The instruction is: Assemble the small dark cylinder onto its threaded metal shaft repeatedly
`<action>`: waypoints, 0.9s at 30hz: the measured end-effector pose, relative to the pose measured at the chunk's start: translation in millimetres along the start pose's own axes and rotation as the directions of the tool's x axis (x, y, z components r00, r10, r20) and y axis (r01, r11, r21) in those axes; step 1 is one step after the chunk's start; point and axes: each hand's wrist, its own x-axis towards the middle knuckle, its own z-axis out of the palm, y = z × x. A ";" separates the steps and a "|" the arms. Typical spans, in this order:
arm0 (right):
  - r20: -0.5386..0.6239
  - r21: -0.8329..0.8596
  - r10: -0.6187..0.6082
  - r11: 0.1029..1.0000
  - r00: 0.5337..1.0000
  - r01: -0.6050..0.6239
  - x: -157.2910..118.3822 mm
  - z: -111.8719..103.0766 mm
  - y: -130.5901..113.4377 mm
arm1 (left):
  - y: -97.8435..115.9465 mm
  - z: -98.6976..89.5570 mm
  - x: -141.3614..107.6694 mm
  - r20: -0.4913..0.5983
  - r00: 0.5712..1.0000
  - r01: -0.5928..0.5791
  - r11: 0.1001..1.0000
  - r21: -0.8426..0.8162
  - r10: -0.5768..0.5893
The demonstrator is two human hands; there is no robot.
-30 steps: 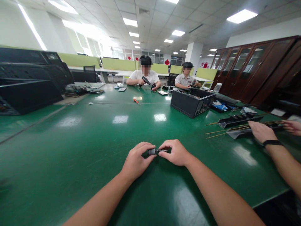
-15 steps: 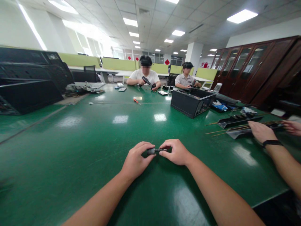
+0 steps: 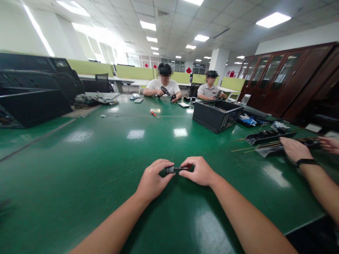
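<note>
Low over the green table [image 3: 111,197], both hands meet on a small dark cylindrical part [image 3: 170,170] with a thin ribbed shaft [image 3: 181,168], lying roughly level. The thumb and fingers of my left hand [image 3: 153,180] are closed around its thicker end. My right hand [image 3: 198,171] is closed in a pinch at the shaft's right end. The fingers cover part of both ends, and the exact kind of part is too small to make out.
An orange screwdriver [image 3: 154,114] lies ahead, and a black computer case [image 3: 217,116] stands beyond to the right. Another person's hand [image 3: 295,148] works at metal channels with thin rods [image 3: 270,150]. Two people sit opposite; one holds a power drill [image 3: 165,91].
The dark ribs on the shaft appear slightly further right, baring more thin shaft beside the thick end. My hands keep nearly the same place.
</note>
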 end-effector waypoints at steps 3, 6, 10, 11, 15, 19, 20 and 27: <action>-0.005 -0.005 0.011 1.000 1.000 -0.012 0.0 0.9 1.8 | -0.4 0.1 -0.2 -0.005 1.000 -0.004 1.000 0.001 0.004; -0.011 -0.001 0.015 1.000 1.000 -0.015 0.0 0.6 2.1 | -2.1 0.5 -0.6 -0.011 1.000 -0.001 1.000 0.010 0.002; -0.016 0.006 0.014 1.000 1.000 -0.014 0.4 -0.5 1.1 | -4.0 0.6 -0.8 -0.013 1.000 -0.002 1.000 0.011 0.002; -0.016 0.009 0.015 1.000 1.000 -0.015 0.6 -0.8 0.9 | -4.1 0.5 -0.8 -0.014 1.000 -0.003 1.000 0.008 0.004; -0.016 0.012 0.017 1.000 1.000 -0.017 1.1 -1.6 0.6 | -3.3 -0.4 -0.9 -0.013 1.000 -0.006 1.000 0.007 0.006; -0.016 0.014 0.016 1.000 1.000 -0.016 0.8 -2.2 0.7 | -2.3 -0.9 -0.4 -0.017 1.000 -0.006 1.000 0.006 0.006; -0.015 0.014 0.018 1.000 1.000 -0.017 0.7 -2.3 0.8 | -2.2 -1.1 -0.3 -0.019 1.000 -0.006 1.000 0.006 0.006; -0.026 0.022 0.022 1.000 0.999 -0.021 0.8 -4.3 0.6 | -2.3 -3.7 -0.9 -0.024 1.000 -0.003 1.000 0.017 0.004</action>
